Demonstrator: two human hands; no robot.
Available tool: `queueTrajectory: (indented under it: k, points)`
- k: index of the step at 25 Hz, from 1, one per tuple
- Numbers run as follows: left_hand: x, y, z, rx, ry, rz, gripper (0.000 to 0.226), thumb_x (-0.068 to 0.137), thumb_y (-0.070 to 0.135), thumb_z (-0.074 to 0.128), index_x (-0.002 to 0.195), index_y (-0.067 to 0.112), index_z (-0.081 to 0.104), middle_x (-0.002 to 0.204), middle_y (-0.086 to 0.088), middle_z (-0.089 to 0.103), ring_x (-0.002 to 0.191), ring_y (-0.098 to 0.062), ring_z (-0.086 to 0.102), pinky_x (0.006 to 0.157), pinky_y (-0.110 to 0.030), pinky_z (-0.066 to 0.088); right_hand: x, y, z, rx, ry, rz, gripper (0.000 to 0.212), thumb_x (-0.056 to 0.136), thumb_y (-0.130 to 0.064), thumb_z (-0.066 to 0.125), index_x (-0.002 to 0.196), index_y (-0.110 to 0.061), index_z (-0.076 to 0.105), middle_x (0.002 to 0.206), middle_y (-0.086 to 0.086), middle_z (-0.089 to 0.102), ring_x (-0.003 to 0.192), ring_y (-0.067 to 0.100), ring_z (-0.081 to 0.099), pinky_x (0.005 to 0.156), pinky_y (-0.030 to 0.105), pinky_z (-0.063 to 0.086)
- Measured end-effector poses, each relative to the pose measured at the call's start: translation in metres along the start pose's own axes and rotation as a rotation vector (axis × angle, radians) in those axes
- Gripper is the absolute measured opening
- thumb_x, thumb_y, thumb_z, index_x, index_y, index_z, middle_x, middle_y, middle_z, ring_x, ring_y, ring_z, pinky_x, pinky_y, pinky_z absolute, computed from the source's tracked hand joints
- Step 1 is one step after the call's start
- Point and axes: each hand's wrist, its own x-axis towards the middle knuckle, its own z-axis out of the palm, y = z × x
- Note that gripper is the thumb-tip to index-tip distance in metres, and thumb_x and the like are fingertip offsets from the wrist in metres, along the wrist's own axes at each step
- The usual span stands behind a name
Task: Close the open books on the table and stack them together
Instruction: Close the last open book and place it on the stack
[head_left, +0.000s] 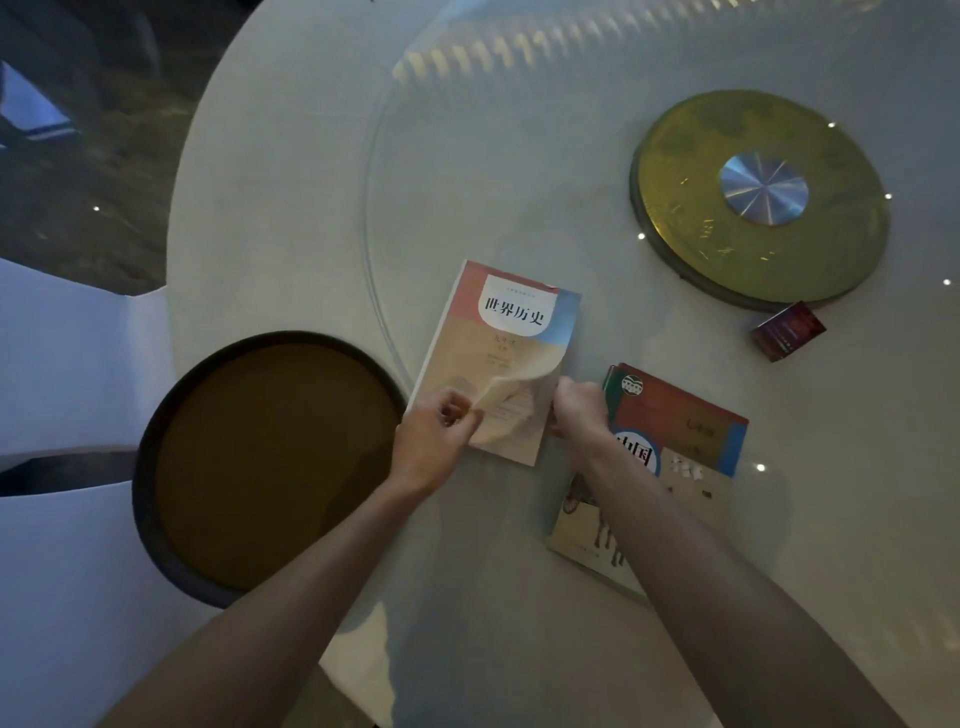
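A closed history textbook (498, 353) with a salmon, beige and blue cover lies on the white round table (291, 218). Its near right cover corner curls upward. My left hand (436, 436) pinches the book's near left edge, fingers closed on it. My right hand (579, 408) grips the book's near right edge, beside the curled corner. A second closed textbook (691, 441), red, blue and beige, lies to the right, partly under my right forearm. It looks like a stack of two, with a green edge showing beneath.
A round brown tray (270, 467) with a dark rim sits at the table's left edge. A gold disc (758, 197) with a metal hub stands at the back right, under the glass turntable. A small red box (787, 331) lies near it. White chairs (67, 364) are at left.
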Motion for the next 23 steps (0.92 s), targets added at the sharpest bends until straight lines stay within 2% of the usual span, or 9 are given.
queueTrajectory:
  k: [2,4,6,7,10,13,15,20,23]
  points:
    - [-0.001,-0.004,0.003,0.171,-0.075,0.06,0.016,0.085,0.04,0.073,0.087,0.024,0.075,0.087,0.011,0.075,0.084,-0.007,0.069,0.074,-0.028,0.053,0.008,0.007,-0.002,0.037,-0.021,0.013,0.056,0.08,-0.042,0.046,0.109,0.0,0.07,0.112,0.02,0.075,0.102,0.038,0.071,0.095,0.056,0.058]
    - [-0.001,-0.003,0.0,0.336,-0.16,0.164,0.022,0.086,0.04,0.069,0.099,0.024,0.078,0.099,0.008,0.076,0.095,-0.011,0.068,0.083,-0.028,0.051,-0.011,0.0,-0.004,0.013,-0.035,-0.015,0.036,0.085,-0.037,0.055,0.088,-0.004,0.069,0.104,0.02,0.077,0.098,0.037,0.073,0.094,0.059,0.058]
    - [0.003,-0.006,-0.003,0.472,-0.129,0.297,0.035,0.087,0.041,0.063,0.113,0.019,0.075,0.113,0.002,0.074,0.106,-0.017,0.066,0.094,-0.034,0.051,-0.024,-0.003,-0.003,-0.001,-0.054,-0.04,0.028,0.088,-0.032,0.06,0.084,-0.005,0.067,0.104,0.023,0.076,0.1,0.035,0.074,0.095,0.062,0.056]
    - [0.008,-0.007,-0.005,0.489,-0.079,0.301,0.042,0.088,0.04,0.063,0.121,0.016,0.07,0.123,-0.002,0.07,0.114,-0.021,0.063,0.1,-0.037,0.049,-0.026,-0.003,-0.002,0.011,-0.058,-0.045,0.034,0.089,-0.03,0.061,0.09,0.002,0.069,0.11,0.025,0.075,0.105,0.037,0.073,0.096,0.062,0.055]
    - [0.024,-0.008,-0.012,0.435,-0.039,0.056,0.06,0.09,0.036,0.066,0.141,0.011,0.05,0.138,-0.013,0.053,0.125,-0.031,0.052,0.105,-0.045,0.047,-0.027,0.0,0.0,0.003,-0.05,-0.049,0.046,0.092,-0.028,0.062,0.112,0.013,0.067,0.118,0.027,0.073,0.111,0.04,0.071,0.096,0.061,0.056]
    - [0.034,-0.005,-0.017,0.503,-0.038,-0.015,0.062,0.087,0.037,0.068,0.138,0.012,0.043,0.131,-0.015,0.049,0.115,-0.035,0.057,0.096,-0.047,0.053,-0.03,0.008,0.0,0.012,-0.083,-0.057,0.033,0.093,-0.026,0.063,0.098,0.005,0.073,0.115,0.025,0.074,0.11,0.038,0.071,0.097,0.058,0.057]
    - [0.037,0.002,-0.022,0.488,-0.015,-0.05,0.055,0.088,0.039,0.068,0.13,0.01,0.047,0.123,-0.015,0.056,0.107,-0.033,0.061,0.088,-0.043,0.056,-0.034,0.011,-0.004,0.004,-0.104,-0.051,0.029,0.091,-0.03,0.064,0.093,-0.003,0.074,0.112,0.023,0.075,0.109,0.037,0.071,0.098,0.057,0.056]
    - [0.033,0.037,-0.034,-0.15,-0.146,-0.176,0.032,0.099,0.026,0.06,0.126,0.01,0.066,0.116,-0.011,0.073,0.083,-0.014,0.069,0.063,-0.02,0.053,-0.044,0.018,-0.016,0.087,-0.166,-0.044,0.032,0.096,-0.031,0.065,0.115,-0.006,0.069,0.114,0.012,0.074,0.103,0.026,0.07,0.089,0.04,0.058]
    - [0.024,0.064,-0.036,-0.466,-0.308,-0.18,0.031,0.101,0.024,0.058,0.13,0.013,0.064,0.113,-0.009,0.073,0.092,-0.022,0.07,0.068,-0.028,0.057,-0.049,0.02,-0.031,0.235,-0.182,-0.036,0.045,0.089,-0.044,0.069,0.118,-0.009,0.066,0.116,0.009,0.071,0.108,0.028,0.068,0.103,0.047,0.054]
